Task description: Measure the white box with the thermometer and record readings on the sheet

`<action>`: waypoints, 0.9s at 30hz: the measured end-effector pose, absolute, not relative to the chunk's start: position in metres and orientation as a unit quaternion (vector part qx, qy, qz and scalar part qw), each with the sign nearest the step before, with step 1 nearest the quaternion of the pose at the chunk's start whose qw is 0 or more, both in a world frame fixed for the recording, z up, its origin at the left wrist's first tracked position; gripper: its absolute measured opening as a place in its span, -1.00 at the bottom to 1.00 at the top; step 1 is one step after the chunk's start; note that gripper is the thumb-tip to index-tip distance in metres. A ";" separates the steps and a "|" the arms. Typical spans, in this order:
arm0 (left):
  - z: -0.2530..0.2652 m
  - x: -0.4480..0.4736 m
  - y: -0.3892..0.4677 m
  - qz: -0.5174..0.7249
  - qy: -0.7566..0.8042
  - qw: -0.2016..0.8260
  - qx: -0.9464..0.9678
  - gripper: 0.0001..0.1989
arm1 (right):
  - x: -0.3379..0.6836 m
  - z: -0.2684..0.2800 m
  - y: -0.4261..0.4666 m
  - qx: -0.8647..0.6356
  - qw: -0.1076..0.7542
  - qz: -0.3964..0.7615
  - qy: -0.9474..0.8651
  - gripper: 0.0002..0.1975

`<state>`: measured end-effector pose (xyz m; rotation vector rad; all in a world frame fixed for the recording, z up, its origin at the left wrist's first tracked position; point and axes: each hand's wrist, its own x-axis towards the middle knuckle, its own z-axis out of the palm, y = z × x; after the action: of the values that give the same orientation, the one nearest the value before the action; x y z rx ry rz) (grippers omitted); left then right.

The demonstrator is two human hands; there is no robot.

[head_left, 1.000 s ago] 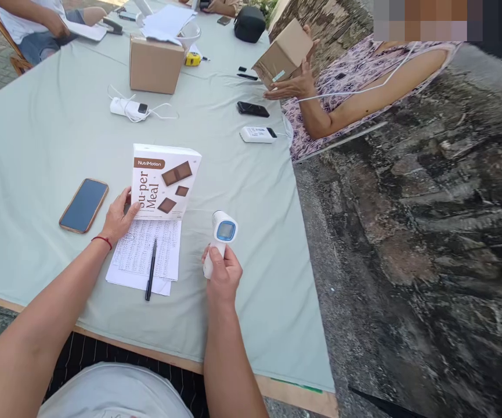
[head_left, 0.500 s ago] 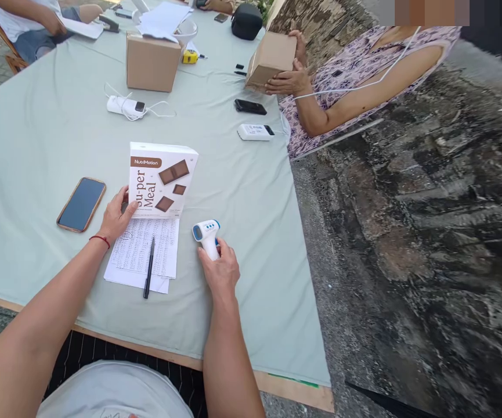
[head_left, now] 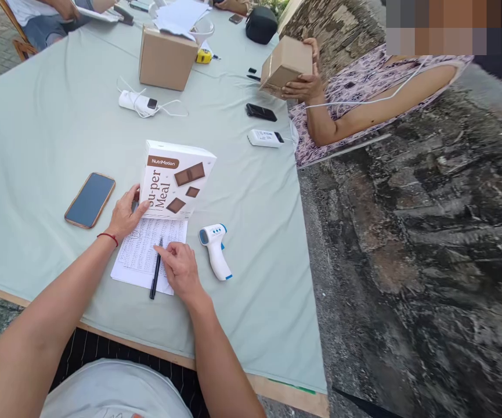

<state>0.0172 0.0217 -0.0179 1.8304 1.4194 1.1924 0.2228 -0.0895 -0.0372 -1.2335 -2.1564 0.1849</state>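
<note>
My left hand (head_left: 127,213) grips the lower left edge of a white "Su-per Meal" box (head_left: 176,183), which stands upright with chocolate pieces on its front. Beneath the box lie printed sheets of paper (head_left: 133,255), partly covered by it. My right hand (head_left: 181,268) is over the sheets, its thumb and index finger closed at the upper part of a black pen (head_left: 155,276). The pen lies slanted across the paper. Just right of that hand, a white and blue infrared thermometer (head_left: 216,252) rests on its side on the cloth.
A smartphone (head_left: 90,200) lies to the left. Farther back are a cabled white device (head_left: 137,103), a cardboard box (head_left: 168,61), a yellow tape measure (head_left: 203,56), a black device (head_left: 261,112) and a white one (head_left: 264,138). At right, another person's hands hold a carton (head_left: 288,61).
My right hand has let go of the thermometer, leaving it on the table, and moved left to the pen. My left hand keeps hold of the box. The view has shifted slightly.
</note>
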 end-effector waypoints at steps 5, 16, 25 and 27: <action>-0.014 0.018 0.019 0.436 0.522 0.265 0.684 -0.33 | 0.226 -0.032 -0.090 -0.438 0.254 0.063 -0.860 -0.65; -0.016 0.019 0.020 0.434 0.529 0.275 0.676 -0.32 | 0.252 -0.038 -0.092 -0.614 0.583 0.292 -0.446 -0.84; -0.019 0.017 0.021 0.438 0.529 0.281 0.670 -0.32 | 0.234 -0.036 -0.086 -0.676 0.522 0.343 -0.392 -0.78; -0.019 0.018 0.021 0.437 0.529 0.284 0.670 -0.31 | 0.231 -0.033 -0.087 -0.676 0.514 0.338 -0.407 -0.77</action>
<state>0.0175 0.0211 -0.0191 1.7932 1.4164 1.1684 0.2313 -0.0872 -0.0330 -1.6241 -0.9774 0.8121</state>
